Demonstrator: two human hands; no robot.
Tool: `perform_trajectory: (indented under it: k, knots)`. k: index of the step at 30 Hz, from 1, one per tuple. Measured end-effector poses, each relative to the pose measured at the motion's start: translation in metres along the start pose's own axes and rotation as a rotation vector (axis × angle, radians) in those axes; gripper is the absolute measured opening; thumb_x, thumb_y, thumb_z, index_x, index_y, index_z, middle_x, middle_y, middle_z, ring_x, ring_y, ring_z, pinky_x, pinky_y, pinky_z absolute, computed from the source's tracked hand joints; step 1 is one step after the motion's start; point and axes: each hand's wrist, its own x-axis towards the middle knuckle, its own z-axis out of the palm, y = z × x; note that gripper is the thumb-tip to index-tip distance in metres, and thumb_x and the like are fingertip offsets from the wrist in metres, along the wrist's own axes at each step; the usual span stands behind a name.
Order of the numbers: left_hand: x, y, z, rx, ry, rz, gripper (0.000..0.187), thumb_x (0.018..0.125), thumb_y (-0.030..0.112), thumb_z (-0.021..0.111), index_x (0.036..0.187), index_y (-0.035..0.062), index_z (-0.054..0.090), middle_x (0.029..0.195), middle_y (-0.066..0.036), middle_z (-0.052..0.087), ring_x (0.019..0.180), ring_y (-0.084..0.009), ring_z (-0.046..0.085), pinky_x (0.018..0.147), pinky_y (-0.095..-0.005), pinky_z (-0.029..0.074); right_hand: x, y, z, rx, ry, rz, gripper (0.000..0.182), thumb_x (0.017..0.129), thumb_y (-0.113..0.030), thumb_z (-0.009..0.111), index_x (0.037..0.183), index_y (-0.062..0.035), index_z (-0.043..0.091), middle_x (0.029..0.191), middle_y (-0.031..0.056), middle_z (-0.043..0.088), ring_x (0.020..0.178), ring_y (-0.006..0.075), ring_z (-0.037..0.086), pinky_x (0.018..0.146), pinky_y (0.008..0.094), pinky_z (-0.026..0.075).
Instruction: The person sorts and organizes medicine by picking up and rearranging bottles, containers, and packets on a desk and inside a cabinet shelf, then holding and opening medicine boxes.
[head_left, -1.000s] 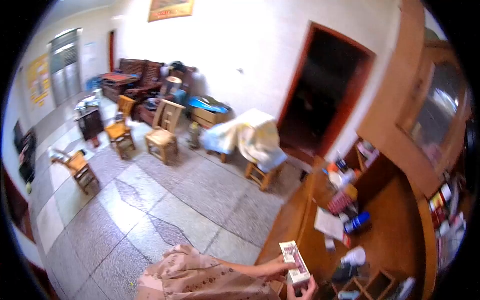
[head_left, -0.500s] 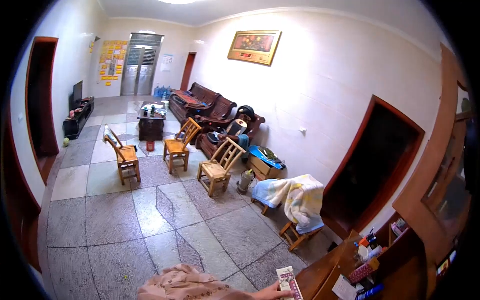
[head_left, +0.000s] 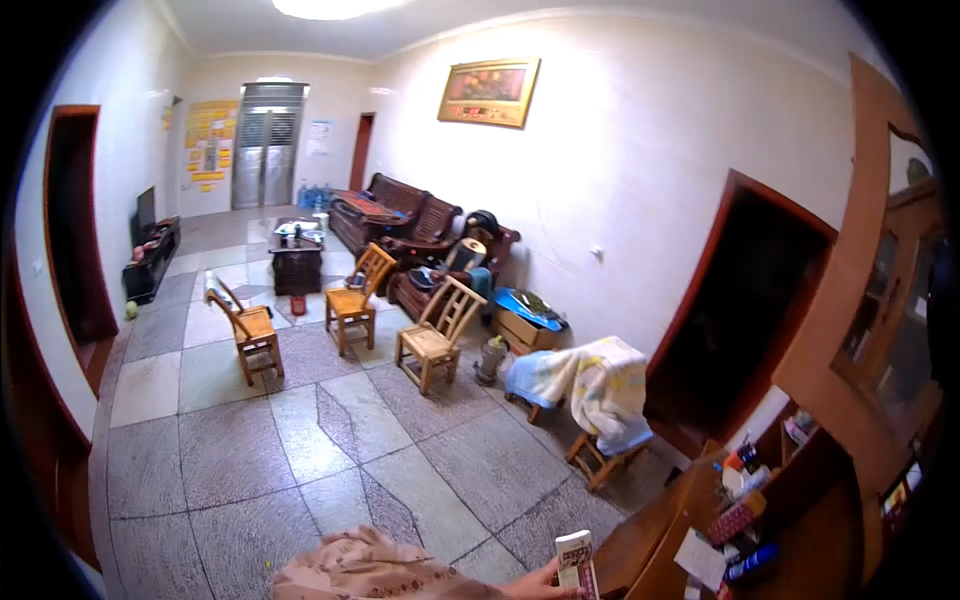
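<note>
At the bottom edge, my left hand (head_left: 540, 583) holds a small white box with dark red and black print (head_left: 575, 562). The fingers are partly cut off by the frame and the box. A pinkish-beige patterned sleeve (head_left: 370, 572) covers the arm, which reaches in from the left. The box stands roughly upright beside the edge of a brown wooden desk (head_left: 650, 528). My right hand is out of view.
White paper (head_left: 700, 558), a blue cylindrical item (head_left: 752, 562) and a pink patterned box (head_left: 736, 518) lie on the desk. Beyond are a cloth-draped seat (head_left: 605, 390), wooden chairs (head_left: 430, 345), a carved sofa (head_left: 400, 215) and a dark doorway (head_left: 750, 310).
The camera view has tilted slightly, so the room sits a little differently in the frame. The box in my left hand now appears more upright.
</note>
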Motion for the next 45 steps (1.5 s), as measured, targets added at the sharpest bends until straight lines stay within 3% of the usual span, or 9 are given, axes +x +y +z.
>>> perform_trajectory:
  k: [5, 12, 15, 21, 28, 33, 37, 39, 45]
  knots:
    - [0.004, -0.02, -0.017, 0.252, -0.048, -0.015, 0.059, 0.083, 0.02, 0.069, 0.13, 0.0065, 0.036, 0.118, -0.006, 0.053, 0.111, -0.0164, 0.049, 0.096, -0.0335, 0.04, -0.009, 0.044, -0.008, -0.11, 0.191, -0.148, 0.066, 0.073, -0.025, 0.076, 0.126, -0.0013, 0.045, 0.126, 0.0164, 0.045, 0.11, 0.0235, 0.048, 0.088, 0.0367, 0.045]
    - [-0.036, 0.002, -0.039, 0.335, 0.145, -0.111, 0.051, 0.083, 0.017, 0.069, 0.125, 0.0024, 0.044, 0.114, -0.009, 0.057, 0.103, -0.0185, 0.056, 0.088, -0.0335, 0.048, -0.033, 0.063, 0.042, -0.162, 0.317, -0.206, 0.032, 0.085, -0.01, 0.058, 0.114, 0.0011, 0.052, 0.11, 0.0138, 0.059, 0.101, 0.0225, 0.054, 0.09, 0.0332, 0.042]
    - [-0.039, 0.024, -0.066, -0.051, 0.325, -0.286, 0.045, 0.088, 0.026, 0.06, 0.123, 0.0057, 0.042, 0.109, -0.007, 0.057, 0.098, -0.0207, 0.059, 0.082, -0.0386, 0.052, -0.046, 0.02, 0.056, -0.338, 0.23, 0.123, 0.033, 0.082, -0.003, 0.051, 0.115, 0.0007, 0.054, 0.107, 0.0079, 0.059, 0.1, 0.0189, 0.054, 0.086, 0.03, 0.043]
    - [-0.06, 0.069, -0.085, -0.263, 0.216, -0.38, 0.033, 0.09, 0.02, 0.056, 0.117, 0.0037, 0.046, 0.108, -0.008, 0.058, 0.101, -0.0228, 0.059, 0.089, -0.0409, 0.048, -0.055, 0.032, 0.063, 0.016, 0.156, -0.134, 0.047, 0.081, 0.008, 0.038, 0.126, 0.0, 0.049, 0.121, 0.0124, 0.055, 0.108, 0.0191, 0.054, 0.088, 0.0294, 0.044]
    - [-0.098, 0.11, -0.146, -0.144, -0.095, -0.388, 0.057, 0.083, 0.016, 0.065, 0.13, 0.0048, 0.035, 0.119, -0.01, 0.053, 0.107, -0.0225, 0.055, 0.093, -0.039, 0.045, -0.068, 0.001, 0.151, -0.08, -0.178, 0.118, 0.083, 0.083, -0.038, 0.066, 0.142, -0.0013, 0.022, 0.134, 0.0192, 0.042, 0.115, 0.0247, 0.047, 0.092, 0.0363, 0.042]
    - [-0.138, 0.135, -0.214, -0.24, -0.035, -0.511, 0.05, 0.085, 0.009, 0.062, 0.128, 0.0073, 0.036, 0.119, -0.009, 0.052, 0.11, -0.0217, 0.052, 0.095, -0.0388, 0.043, -0.118, 0.024, 0.244, 0.093, -0.143, 0.119, 0.093, 0.08, -0.041, 0.069, 0.145, -0.005, 0.013, 0.136, 0.0186, 0.037, 0.112, 0.025, 0.049, 0.088, 0.0343, 0.045]
    - [-0.164, 0.159, -0.235, -0.343, 0.134, -0.541, 0.037, 0.09, 0.015, 0.055, 0.123, 0.0085, 0.04, 0.115, -0.008, 0.054, 0.107, -0.022, 0.055, 0.093, -0.0422, 0.045, -0.157, 0.01, 0.297, -0.247, 0.177, -0.152, 0.073, 0.076, -0.031, 0.073, 0.135, -0.0051, 0.037, 0.129, 0.0134, 0.043, 0.109, 0.0253, 0.051, 0.088, 0.0349, 0.044]
    - [-0.177, 0.16, -0.244, -0.325, 0.16, -0.509, 0.035, 0.091, 0.017, 0.054, 0.123, 0.0095, 0.042, 0.113, -0.007, 0.056, 0.105, -0.0218, 0.056, 0.091, -0.042, 0.047, -0.175, -0.003, 0.308, -1.029, 0.152, -0.649, 0.047, 0.075, -0.022, 0.073, 0.115, -0.0072, 0.055, 0.121, 0.0063, 0.051, 0.103, 0.0228, 0.052, 0.087, 0.0347, 0.042]
    - [-0.24, 0.201, -0.253, -0.301, 0.195, -0.357, 0.033, 0.091, 0.018, 0.055, 0.119, 0.0108, 0.04, 0.11, -0.006, 0.055, 0.102, -0.0204, 0.056, 0.087, -0.0412, 0.048, -0.218, -0.024, 0.375, -1.145, -0.025, -0.543, 0.029, 0.078, -0.022, 0.068, 0.104, -0.0095, 0.06, 0.1, 0.0008, 0.059, 0.091, 0.0194, 0.055, 0.079, 0.0354, 0.04]
